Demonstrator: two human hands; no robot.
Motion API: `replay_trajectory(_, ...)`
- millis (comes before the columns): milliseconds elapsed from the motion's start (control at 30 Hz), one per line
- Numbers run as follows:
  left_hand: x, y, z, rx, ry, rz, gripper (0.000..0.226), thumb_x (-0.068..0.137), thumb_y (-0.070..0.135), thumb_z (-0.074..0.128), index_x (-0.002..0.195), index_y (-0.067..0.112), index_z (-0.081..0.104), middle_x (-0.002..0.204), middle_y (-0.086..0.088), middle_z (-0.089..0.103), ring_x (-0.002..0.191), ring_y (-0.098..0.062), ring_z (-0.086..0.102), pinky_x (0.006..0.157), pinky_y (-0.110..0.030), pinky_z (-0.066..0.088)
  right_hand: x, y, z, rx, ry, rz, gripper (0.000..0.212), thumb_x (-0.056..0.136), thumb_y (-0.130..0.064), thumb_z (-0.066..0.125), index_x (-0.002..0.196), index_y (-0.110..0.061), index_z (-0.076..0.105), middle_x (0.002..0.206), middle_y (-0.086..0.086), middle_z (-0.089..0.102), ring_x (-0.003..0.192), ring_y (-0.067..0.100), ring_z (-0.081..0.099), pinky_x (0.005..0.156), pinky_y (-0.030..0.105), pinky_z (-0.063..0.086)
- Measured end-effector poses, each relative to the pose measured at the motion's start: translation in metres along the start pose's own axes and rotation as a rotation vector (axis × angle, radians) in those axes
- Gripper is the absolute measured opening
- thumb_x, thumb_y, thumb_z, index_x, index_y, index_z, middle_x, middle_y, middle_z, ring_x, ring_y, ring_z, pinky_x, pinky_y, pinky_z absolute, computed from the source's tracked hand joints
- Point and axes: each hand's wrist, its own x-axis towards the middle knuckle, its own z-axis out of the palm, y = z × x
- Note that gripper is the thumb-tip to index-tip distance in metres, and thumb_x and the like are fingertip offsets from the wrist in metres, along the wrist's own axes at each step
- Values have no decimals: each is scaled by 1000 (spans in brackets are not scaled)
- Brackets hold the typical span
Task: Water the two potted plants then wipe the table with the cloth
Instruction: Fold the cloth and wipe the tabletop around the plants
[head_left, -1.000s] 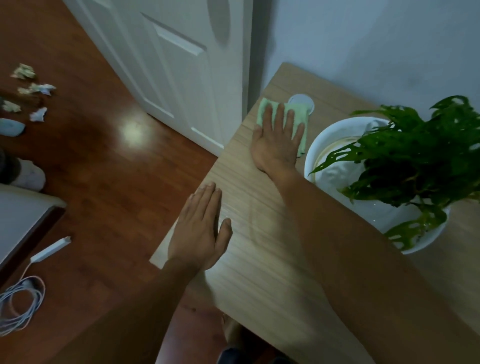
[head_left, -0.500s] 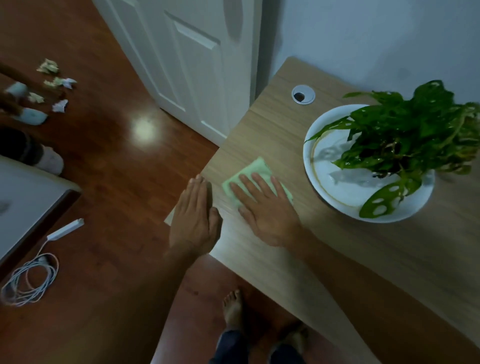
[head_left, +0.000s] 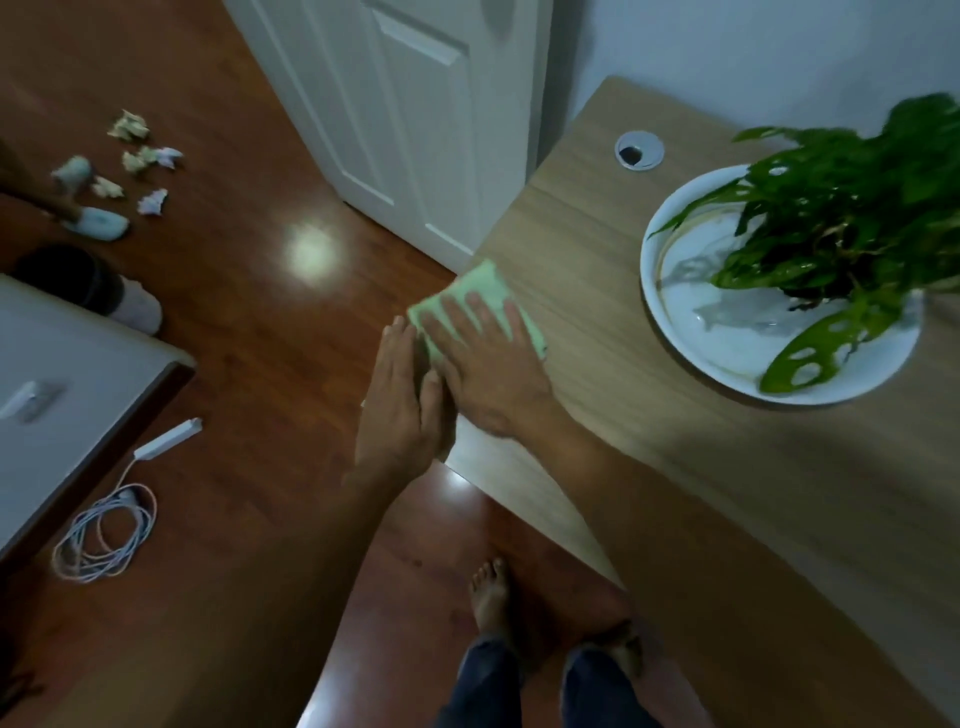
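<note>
A light green cloth lies at the left edge of the wooden table, partly hanging over it. My right hand presses flat on the cloth with fingers spread. My left hand is held flat and open just off the table's left edge, beside the right hand and touching it. A leafy green plant stands in a wide white dish on the table's right side. Only this one plant is in view.
A round cable grommet sits in the table near the wall. A white door stands behind the table's left end. On the wooden floor lie crumpled papers, a white coiled cable and my bare feet.
My right hand has dragged the cloth from the far end by the grommet to the table's left edge. My left hand has moved off the tabletop to the edge beside it.
</note>
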Motion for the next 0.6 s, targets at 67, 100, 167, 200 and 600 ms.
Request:
replay_trajectory(67,1,4,-8,74,15,-10,60,107,34,33,160,10,23,170,-8,20,159,-17,11,129,-40,20,-42,3,9,-58,-47,-166,59,108,-49,11,165,-33,10,173,-3,2,160,25,-4,125,57,2)
replay_trajectory(100,2,7,-10,118,6,-19,59,107,35,32,160,11,24,170,-8,21,159,-18,13,128,-42,21,-60,12,11,-73,-75,-245,59,108,-50,12,165,-33,12,173,-3,2,160,24,-3,126,55,2)
replay_trajectory(167,3,15,-11,159,-36,-29,59,106,38,29,160,13,26,170,-8,22,158,-19,15,128,-44,22,-82,42,7,-84,-103,-297,58,109,-51,12,164,-36,4,173,-5,0,160,22,-4,128,52,-1)
replay_trajectory(200,2,20,-10,166,-56,-29,60,106,40,27,160,13,26,170,-7,22,158,-20,15,128,-45,22,-85,59,4,-75,-95,-239,58,108,-52,10,164,-39,0,173,-6,0,160,22,-4,127,51,-3)
replay_trajectory(600,-7,59,31,230,-166,135,66,105,47,27,157,8,32,167,-13,28,156,-27,24,126,-45,24,-176,34,32,15,3,-162,49,110,-45,26,157,-34,38,167,-2,34,159,25,16,127,54,9)
